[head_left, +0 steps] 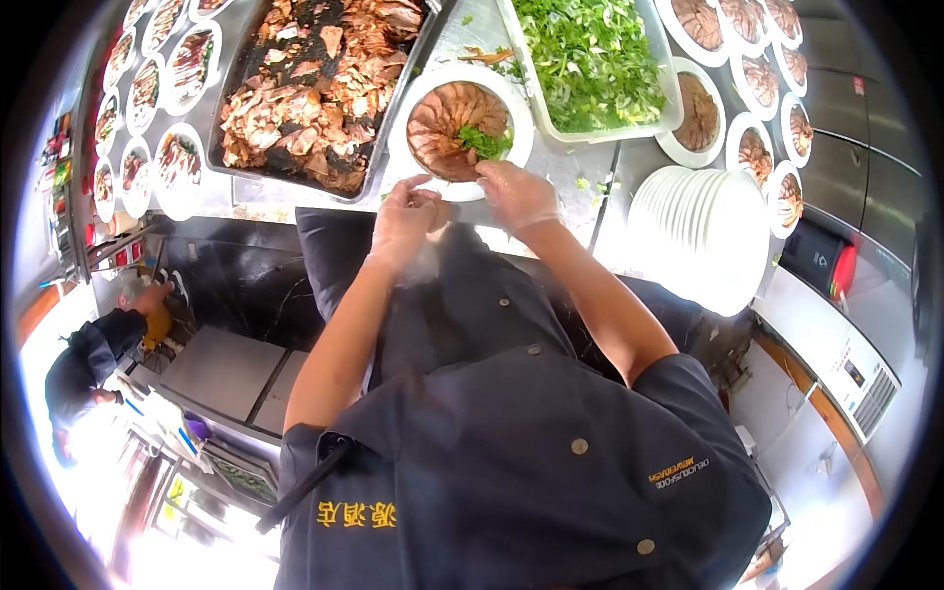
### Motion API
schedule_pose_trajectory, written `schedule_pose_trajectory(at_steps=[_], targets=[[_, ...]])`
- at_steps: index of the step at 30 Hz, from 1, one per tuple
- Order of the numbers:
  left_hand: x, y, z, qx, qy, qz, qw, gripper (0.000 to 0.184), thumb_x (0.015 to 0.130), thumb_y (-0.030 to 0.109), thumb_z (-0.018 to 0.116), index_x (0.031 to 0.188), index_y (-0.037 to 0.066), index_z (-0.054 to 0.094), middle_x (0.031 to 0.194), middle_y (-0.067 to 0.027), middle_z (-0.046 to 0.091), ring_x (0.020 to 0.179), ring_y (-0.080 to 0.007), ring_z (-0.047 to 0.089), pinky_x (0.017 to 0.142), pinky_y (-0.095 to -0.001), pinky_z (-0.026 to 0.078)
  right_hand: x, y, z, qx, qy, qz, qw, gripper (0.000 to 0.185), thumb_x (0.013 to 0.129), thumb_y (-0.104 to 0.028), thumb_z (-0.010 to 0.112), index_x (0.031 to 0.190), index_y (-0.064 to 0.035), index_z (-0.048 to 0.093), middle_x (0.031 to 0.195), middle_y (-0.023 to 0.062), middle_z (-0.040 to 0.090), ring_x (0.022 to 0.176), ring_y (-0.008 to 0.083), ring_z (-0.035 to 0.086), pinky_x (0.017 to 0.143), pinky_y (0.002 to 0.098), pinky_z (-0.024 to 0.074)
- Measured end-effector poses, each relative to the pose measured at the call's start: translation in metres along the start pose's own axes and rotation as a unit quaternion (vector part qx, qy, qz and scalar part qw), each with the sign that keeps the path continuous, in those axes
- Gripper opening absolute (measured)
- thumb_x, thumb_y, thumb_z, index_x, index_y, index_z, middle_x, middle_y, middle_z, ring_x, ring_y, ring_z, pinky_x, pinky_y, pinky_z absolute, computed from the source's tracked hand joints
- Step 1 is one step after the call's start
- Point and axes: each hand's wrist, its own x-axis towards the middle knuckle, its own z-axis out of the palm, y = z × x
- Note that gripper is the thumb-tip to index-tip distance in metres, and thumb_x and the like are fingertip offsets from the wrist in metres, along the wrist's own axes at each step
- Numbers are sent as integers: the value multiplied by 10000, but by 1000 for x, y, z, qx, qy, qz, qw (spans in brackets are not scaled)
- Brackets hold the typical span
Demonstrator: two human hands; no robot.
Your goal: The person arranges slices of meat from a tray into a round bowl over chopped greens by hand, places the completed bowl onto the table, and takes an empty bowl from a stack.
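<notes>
A white plate (399, 138) in front of me bears a ring of sliced cooked meat (441, 116), with a small heap of chopped greens (486, 144) on its right part. My right hand (519, 199), in a clear plastic glove, has its fingertips pressed together over the plate's near edge, just below the greens. What they pinch, if anything, is hidden. Also gloved, my left hand (401, 224) is curled closed beside the plate's near left rim. Its fingers hide whatever is in them.
A dark tray of meat pieces (305, 88) stands left, a clear tub of chopped greens (590, 69) right. Stacked white plates (703, 226) sit near the right edge. Filled plates (179, 169) line both sides. Another person (93, 359) is at far left.
</notes>
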Motion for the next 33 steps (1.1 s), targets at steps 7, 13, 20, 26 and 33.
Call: schedule_pose_trajectory(at_steps=[7, 13, 20, 26, 33], targets=[[0, 13, 33, 45, -67, 101, 992, 543, 956, 48, 795, 1445, -27, 570, 1107, -76, 711, 911, -115, 678, 812, -283, 584, -13, -16, -23, 405, -69, 100, 906, 334, 939, -225, 882, 1209, -65, 767, 1024, 80, 805, 899, 156, 774, 810, 337, 621], [15, 2, 40, 107, 47, 64, 991, 566, 925, 157, 867, 1405, -11, 619, 1110, -78, 735, 918, -110, 697, 825, -251, 580, -3, 24, 26, 557, -31, 288, 779, 286, 941, -161, 864, 1140, 15, 759, 979, 103, 811, 849, 144, 752, 796, 318, 627], [46, -51, 24, 161, 179, -38, 970, 598, 918, 226, 877, 1356, -37, 566, 1157, -147, 729, 1030, -218, 716, 906, -360, 591, 19, 8, 21, 307, -23, 281, 909, 247, 958, -152, 857, 1126, -1, 757, 892, 62, 780, 839, 118, 726, 754, 284, 589], [58, -32, 34, 29, 242, -42, 969, 679, 906, 194, 892, 1390, -51, 484, 1247, -219, 717, 1143, -300, 720, 1020, -409, 565, 12, 1, 18, 289, 96, 225, 925, 230, 911, -190, 873, 1020, -24, 757, 874, 104, 774, 778, 184, 726, 728, 353, 584], [63, -33, 18, 78, 226, 34, 970, 607, 893, 179, 917, 1347, -43, 580, 1197, -148, 756, 1067, -228, 737, 931, -387, 604, 8, -5, 35, 382, 95, 239, 887, 241, 897, -208, 900, 977, -44, 741, 852, 88, 769, 767, 154, 737, 751, 327, 604]])
